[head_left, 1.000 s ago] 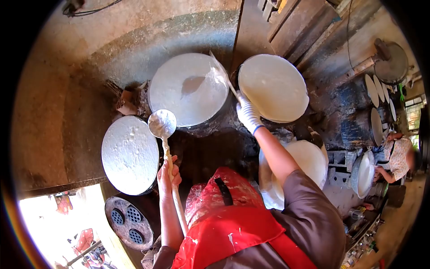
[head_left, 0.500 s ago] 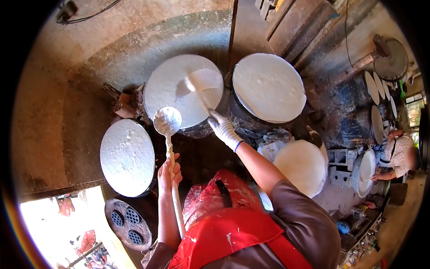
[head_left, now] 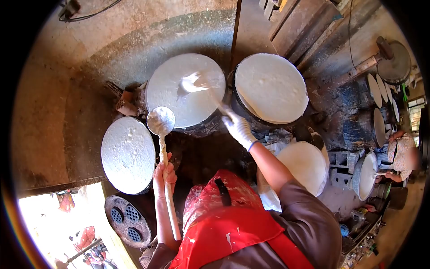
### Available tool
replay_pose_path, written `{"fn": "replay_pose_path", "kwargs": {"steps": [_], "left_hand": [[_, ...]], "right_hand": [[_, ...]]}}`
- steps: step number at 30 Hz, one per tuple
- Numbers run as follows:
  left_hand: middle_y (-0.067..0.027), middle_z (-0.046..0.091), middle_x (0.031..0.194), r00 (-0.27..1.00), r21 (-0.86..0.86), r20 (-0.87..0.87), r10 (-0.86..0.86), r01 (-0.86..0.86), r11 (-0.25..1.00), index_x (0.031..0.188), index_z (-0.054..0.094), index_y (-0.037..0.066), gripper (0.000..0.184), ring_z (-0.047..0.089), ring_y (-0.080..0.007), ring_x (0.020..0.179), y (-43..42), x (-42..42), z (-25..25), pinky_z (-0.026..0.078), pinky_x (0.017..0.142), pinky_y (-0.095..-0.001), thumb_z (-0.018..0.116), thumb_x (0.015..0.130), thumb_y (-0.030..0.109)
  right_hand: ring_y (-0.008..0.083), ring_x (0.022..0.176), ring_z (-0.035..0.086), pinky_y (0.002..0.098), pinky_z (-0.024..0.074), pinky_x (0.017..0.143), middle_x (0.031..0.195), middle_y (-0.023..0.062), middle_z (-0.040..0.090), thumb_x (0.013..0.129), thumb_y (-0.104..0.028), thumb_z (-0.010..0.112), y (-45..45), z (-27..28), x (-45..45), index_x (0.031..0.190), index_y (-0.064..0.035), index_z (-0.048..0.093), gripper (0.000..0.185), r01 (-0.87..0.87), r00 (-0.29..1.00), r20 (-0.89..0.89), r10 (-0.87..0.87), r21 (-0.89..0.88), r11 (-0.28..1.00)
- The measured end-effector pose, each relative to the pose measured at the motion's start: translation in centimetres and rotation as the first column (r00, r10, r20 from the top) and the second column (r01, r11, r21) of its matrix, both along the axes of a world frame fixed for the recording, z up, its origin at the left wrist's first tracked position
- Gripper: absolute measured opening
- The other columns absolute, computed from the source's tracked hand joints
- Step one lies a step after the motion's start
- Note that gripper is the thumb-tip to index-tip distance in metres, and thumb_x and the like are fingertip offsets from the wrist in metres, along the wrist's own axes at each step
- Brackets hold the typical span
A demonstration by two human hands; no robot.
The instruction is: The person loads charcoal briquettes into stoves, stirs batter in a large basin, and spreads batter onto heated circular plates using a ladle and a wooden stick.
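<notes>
A long-handled ladle (head_left: 161,121) coated in white batter is gripped by my left hand (head_left: 165,175), its bowl up beside the middle griddle. My right hand (head_left: 238,130), in a white knitted glove, holds a thin stick-like tool (head_left: 217,101) whose far end is smeared by motion. That end is over the round middle griddle (head_left: 170,101), which bears a white layer with a shiny streak. At the right, another round griddle (head_left: 271,87) carries a smooth white sheet. The left griddle (head_left: 128,154) holds a bumpy white layer.
A stack of pale round sheets (head_left: 304,166) lies by my right forearm. Below the left griddle is a round lid-like plate (head_left: 127,222) with three perforated discs. At the far right, another person (head_left: 401,152) works by a metal basin (head_left: 365,175). Concrete blocks (head_left: 341,168) stand beside it.
The tool first went from the right griddle's side onto the middle griddle, then my right hand shifted slightly right and down. The right griddle's sheet now looks whiter. The ladle dipped, then returned left.
</notes>
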State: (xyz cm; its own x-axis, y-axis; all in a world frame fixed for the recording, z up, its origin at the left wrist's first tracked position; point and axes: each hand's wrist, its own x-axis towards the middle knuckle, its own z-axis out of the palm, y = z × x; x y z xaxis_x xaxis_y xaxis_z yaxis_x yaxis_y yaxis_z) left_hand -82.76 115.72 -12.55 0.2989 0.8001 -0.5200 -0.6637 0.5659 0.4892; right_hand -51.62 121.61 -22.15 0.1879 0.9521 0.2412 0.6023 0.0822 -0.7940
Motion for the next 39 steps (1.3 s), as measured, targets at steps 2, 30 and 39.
{"fn": "replay_pose_path", "kwargs": {"steps": [2,30,39], "left_hand": [[0.0016,0.04,0.065,1.0,-0.013,-0.013,0.016,-0.016,1.0,0.121,0.04,0.0,0.041,0.034,-0.0046,0.041,-0.1,0.2,0.0,0.029,0.038,-0.0175,0.048,0.087,0.021],[0.0021,0.038,0.067,0.994,0.095,-0.103,0.038,-0.028,0.995,0.119,0.041,0.003,0.038,0.031,-0.0038,0.041,8.9,3.5,-1.4,0.027,0.04,-0.0181,0.044,0.092,0.028],[0.0009,0.041,0.065,0.946,0.072,-0.318,-0.058,0.085,0.994,0.111,0.046,0.004,0.034,0.034,-0.0045,0.042,14.6,1.3,-3.9,0.029,0.037,-0.0197,0.046,0.09,0.031]], "right_hand": [[0.0344,0.094,0.056,0.0382,0.0456,0.078,0.109,0.0165,0.056,0.084,-0.023,0.054,-1.4,-1.3,1.4,0.12,-0.0115,0.05,0.038,0.168,0.985,0.039,-0.165,-0.086,0.982],[0.0275,0.094,0.059,0.0326,0.0446,0.082,0.106,0.0123,0.06,0.084,-0.02,0.057,9.6,-2.7,4.5,0.114,-0.0099,0.056,0.032,-0.34,0.934,-0.179,0.309,-0.181,0.923],[0.0196,0.104,0.054,0.0295,0.0406,0.088,0.114,0.005,0.058,0.086,-0.019,0.056,4.2,2.4,7.4,0.117,-0.0113,0.054,0.033,-0.476,0.875,-0.22,0.431,-0.224,0.851]]}}
